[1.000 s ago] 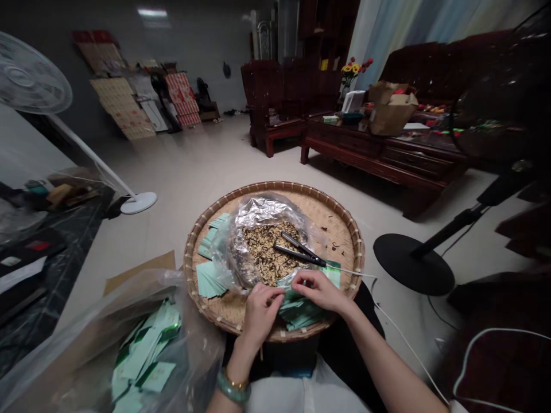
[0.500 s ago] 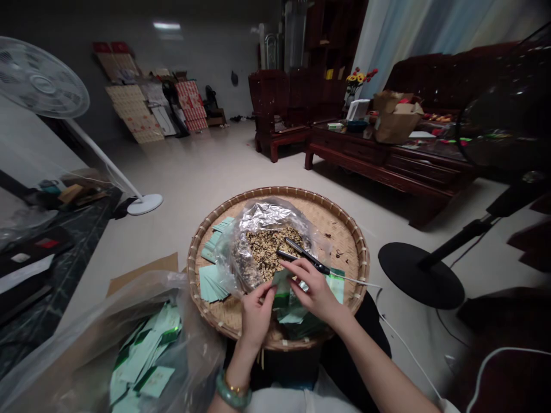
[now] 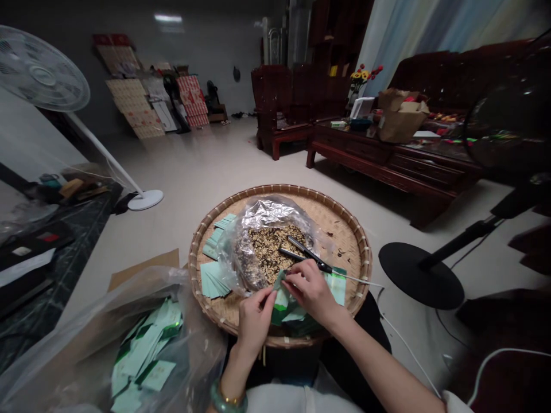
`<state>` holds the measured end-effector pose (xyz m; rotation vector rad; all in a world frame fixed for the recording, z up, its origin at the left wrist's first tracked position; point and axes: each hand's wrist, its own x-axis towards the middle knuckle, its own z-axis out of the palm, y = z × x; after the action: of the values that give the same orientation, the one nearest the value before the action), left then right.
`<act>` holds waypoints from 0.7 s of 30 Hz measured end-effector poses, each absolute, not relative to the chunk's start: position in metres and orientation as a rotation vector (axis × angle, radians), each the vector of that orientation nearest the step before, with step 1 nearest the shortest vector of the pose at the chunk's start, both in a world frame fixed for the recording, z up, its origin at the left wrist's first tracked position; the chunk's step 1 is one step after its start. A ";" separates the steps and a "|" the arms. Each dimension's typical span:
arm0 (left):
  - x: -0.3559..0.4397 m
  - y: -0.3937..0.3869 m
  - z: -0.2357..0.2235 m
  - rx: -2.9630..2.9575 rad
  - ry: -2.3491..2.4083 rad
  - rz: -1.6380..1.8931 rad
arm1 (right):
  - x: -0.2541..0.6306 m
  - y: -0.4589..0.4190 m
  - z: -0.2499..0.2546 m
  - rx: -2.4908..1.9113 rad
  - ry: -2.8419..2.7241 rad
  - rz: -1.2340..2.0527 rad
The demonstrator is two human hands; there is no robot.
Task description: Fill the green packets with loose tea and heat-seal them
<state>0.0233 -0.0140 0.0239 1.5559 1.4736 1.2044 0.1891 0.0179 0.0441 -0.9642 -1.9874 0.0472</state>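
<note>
- Left hand (image 3: 256, 314) — thumb and fingers pinched together on the lower left edge of a green packet (image 3: 281, 297)
- Right hand (image 3: 310, 287) closed on the packet's upper edge, just beside the left
- Packet held above the near side of a woven tray (image 3: 366, 252) — near the black tool (image 3: 310, 254) lying over the dried mix (image 3: 267, 245)
</note>
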 end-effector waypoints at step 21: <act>0.016 -0.016 0.005 0.794 1.021 1.227 | 0.181 0.015 0.033 -0.899 -1.369 1.778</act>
<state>0.0160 -0.0163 0.0046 0.7943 1.0209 1.2270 0.1813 0.0152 0.0334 -0.8985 -1.3687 1.7778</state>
